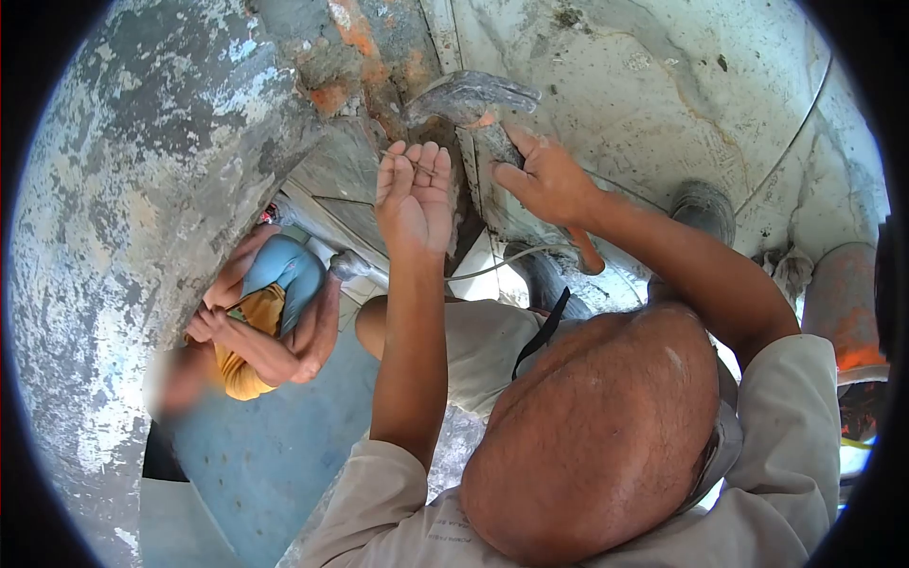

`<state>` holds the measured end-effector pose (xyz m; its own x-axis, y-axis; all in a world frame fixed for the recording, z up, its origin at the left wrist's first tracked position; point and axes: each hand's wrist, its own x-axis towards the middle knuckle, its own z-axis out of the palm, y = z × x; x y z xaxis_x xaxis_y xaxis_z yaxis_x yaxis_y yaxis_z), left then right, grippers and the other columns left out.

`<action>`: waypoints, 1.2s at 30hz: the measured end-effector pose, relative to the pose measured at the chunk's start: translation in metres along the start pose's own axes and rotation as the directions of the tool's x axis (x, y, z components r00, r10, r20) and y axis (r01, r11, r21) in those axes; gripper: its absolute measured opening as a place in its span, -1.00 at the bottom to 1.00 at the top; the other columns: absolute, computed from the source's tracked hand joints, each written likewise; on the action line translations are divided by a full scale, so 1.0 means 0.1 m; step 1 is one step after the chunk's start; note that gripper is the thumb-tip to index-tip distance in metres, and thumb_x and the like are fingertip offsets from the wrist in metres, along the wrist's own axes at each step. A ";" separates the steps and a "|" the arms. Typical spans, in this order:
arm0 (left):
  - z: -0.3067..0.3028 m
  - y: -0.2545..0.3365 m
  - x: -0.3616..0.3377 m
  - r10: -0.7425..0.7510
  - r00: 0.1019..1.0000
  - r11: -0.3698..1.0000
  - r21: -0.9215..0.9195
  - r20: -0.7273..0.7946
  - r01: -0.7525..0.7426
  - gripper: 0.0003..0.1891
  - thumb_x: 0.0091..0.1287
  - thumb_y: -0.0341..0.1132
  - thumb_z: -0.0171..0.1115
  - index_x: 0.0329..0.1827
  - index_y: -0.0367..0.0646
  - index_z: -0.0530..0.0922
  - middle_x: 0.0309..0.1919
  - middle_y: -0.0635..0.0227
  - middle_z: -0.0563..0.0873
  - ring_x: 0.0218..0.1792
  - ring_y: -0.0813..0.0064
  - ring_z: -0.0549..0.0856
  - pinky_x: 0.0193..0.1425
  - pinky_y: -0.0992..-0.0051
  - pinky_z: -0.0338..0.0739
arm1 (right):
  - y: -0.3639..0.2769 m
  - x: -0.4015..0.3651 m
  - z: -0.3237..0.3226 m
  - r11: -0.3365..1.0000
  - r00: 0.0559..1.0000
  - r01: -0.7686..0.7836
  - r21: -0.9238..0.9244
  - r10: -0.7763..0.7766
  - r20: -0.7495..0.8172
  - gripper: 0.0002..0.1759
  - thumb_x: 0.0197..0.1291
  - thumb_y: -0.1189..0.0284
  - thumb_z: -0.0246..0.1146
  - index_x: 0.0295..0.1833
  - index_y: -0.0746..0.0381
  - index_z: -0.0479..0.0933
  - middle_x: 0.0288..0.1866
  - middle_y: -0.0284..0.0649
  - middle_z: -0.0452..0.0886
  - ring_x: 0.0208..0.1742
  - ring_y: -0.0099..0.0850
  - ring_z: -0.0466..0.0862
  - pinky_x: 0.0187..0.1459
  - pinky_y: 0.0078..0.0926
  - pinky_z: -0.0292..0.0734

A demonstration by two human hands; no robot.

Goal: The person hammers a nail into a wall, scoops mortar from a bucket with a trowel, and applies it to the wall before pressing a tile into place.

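Observation:
My left hand (414, 199) is raised with its palm turned up, close to a grey block edge. A thin, brownish nail-like piece (419, 168) is pinched between its thumb and fingers; its exact kind is too small to make out. My right hand (549, 178) grips a claw hammer by the upper handle, thumb along the shaft. The worn grey hammer head (473, 97) is just above and to the right of my left fingertips, apart from them. Below my right hand, the orange-brown end of the handle (586, 252) sticks out.
A rough, paint-flaked wall (133, 189) fills the left side. Beyond it a person in blue trousers (281, 270) crouches, hands together. Dusty, stained pale sheeting (644, 85) lies at the upper right, crossed by a thin cable (784, 156). An orange-smeared bucket (843, 293) stands far right.

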<state>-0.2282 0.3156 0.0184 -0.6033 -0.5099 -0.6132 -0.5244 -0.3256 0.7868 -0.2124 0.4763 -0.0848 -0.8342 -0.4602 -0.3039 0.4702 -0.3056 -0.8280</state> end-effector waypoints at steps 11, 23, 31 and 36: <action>0.10 -0.06 0.09 0.035 0.999 0.998 -0.057 -0.017 -0.036 -0.76 0.47 -0.46 0.03 0.14 -0.26 0.37 0.01 0.13 0.56 0.05 0.20 0.61 0.37 0.03 0.43 | 0.11 -0.07 0.21 0.998 0.993 0.040 -0.055 -0.045 -0.109 -0.48 0.23 0.32 0.16 0.19 0.47 0.38 -0.24 0.31 0.59 -0.18 0.18 0.61 -0.05 -0.12 0.49; 0.09 0.00 0.08 -0.013 0.999 0.996 -0.085 -0.042 0.010 -0.82 0.47 -0.42 0.04 0.09 -0.17 0.41 -0.05 0.26 0.60 -0.08 0.29 0.63 0.30 0.00 0.48 | -0.06 -0.23 0.13 0.978 0.994 0.100 -0.182 -0.107 -0.028 -0.53 0.25 0.43 0.20 0.26 0.31 0.40 0.19 0.10 0.50 0.21 0.09 0.46 0.25 -0.18 0.32; 0.06 0.02 0.11 -0.029 1.000 0.994 -0.105 -0.006 0.028 -0.84 0.49 -0.40 -0.01 0.07 -0.17 0.42 -0.05 0.28 0.64 0.00 0.31 0.65 0.32 0.05 0.45 | 0.02 -0.24 0.20 0.930 0.952 0.271 -0.248 -0.298 -0.075 -0.65 0.22 0.43 0.18 0.14 0.24 0.49 -0.10 0.16 0.60 -0.15 0.16 0.58 -0.10 -0.07 0.48; 0.12 0.04 0.10 -0.031 1.000 0.986 -0.166 0.000 0.031 -0.78 0.49 -0.47 -0.09 0.14 -0.25 0.40 0.17 0.04 0.55 0.23 0.15 0.53 0.42 0.08 0.37 | 0.10 -0.24 0.21 0.920 0.956 0.281 -0.272 -0.294 -0.009 -0.66 0.19 0.43 0.21 0.09 0.28 0.51 -0.18 0.14 0.62 -0.26 0.11 0.59 -0.18 -0.06 0.49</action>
<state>-0.2430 0.3188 0.0144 -0.5869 -0.4994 -0.6373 -0.4353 -0.4690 0.7685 -0.1816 0.4669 -0.0761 -0.9381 -0.3425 -0.0512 0.1203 -0.1837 -0.9756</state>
